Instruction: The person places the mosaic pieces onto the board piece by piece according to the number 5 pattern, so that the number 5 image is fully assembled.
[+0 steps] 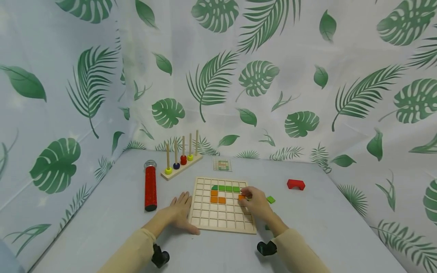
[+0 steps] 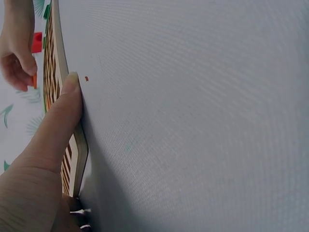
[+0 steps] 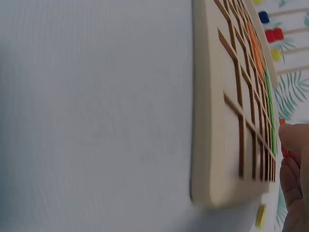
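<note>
A wooden grid board (image 1: pixel 218 218) lies on the table with a row of green tiles (image 1: pixel 228 188) and several orange tiles (image 1: pixel 214 196) set in its squares. My right hand (image 1: pixel 257 203) pinches an orange tile (image 3: pixel 283 151) between thumb and fingers, above the right part of the board. In the left wrist view that tile (image 2: pixel 35 80) stands on edge in the fingertips. My left hand (image 1: pixel 179 214) rests along the board's left side, fingers spread and straight. Its thumb (image 2: pixel 58 123) lies against the board's near edge.
Beyond the board are a pattern card (image 1: pixel 222 164) and a peg stand (image 1: pixel 181 168) with coloured beads. A red tube (image 1: pixel 150 187) lies at left, a red arch block (image 1: pixel 295 184) at right. A loose green tile (image 1: pixel 271 199) sits beside my right hand. Leaf-print cloth (image 1: pixel 218 91) hangs behind.
</note>
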Motion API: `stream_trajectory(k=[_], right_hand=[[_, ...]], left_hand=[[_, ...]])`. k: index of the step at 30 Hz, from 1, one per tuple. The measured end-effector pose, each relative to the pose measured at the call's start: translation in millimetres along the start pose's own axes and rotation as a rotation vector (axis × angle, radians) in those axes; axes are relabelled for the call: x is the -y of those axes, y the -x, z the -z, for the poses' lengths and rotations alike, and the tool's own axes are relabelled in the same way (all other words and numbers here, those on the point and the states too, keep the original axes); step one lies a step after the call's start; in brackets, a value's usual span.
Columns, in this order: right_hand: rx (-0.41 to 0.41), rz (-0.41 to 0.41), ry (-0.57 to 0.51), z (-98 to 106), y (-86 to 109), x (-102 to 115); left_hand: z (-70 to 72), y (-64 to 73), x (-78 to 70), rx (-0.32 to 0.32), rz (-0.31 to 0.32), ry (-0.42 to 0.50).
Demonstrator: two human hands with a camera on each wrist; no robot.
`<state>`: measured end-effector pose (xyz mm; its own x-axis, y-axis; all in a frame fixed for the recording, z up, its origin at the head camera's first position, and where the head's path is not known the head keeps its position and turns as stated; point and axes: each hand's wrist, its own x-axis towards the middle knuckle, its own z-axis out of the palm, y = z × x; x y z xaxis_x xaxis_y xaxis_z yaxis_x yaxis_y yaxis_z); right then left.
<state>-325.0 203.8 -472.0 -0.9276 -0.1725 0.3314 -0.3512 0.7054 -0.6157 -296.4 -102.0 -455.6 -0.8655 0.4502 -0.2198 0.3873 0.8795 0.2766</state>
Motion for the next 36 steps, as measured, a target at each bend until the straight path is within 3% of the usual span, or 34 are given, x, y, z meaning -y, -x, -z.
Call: stream_trajectory(k=[7, 24, 36], right_hand=[[0.042, 0.151, -0.035, -23, -5.5, 10], [0.013, 0.124, 0.072, -37, -5.6, 13], [0.005, 0.128, 0.041, -37, -4.7, 14]], left_hand=[[-1.8, -2.1, 3.3, -0.002, -0.007, -0.009], [-2.7, -1.9, 1.5, -0.006, -0.001, -0.018], [-3.3, -2.3, 2.6, -0.01, -0.002, -0.016]])
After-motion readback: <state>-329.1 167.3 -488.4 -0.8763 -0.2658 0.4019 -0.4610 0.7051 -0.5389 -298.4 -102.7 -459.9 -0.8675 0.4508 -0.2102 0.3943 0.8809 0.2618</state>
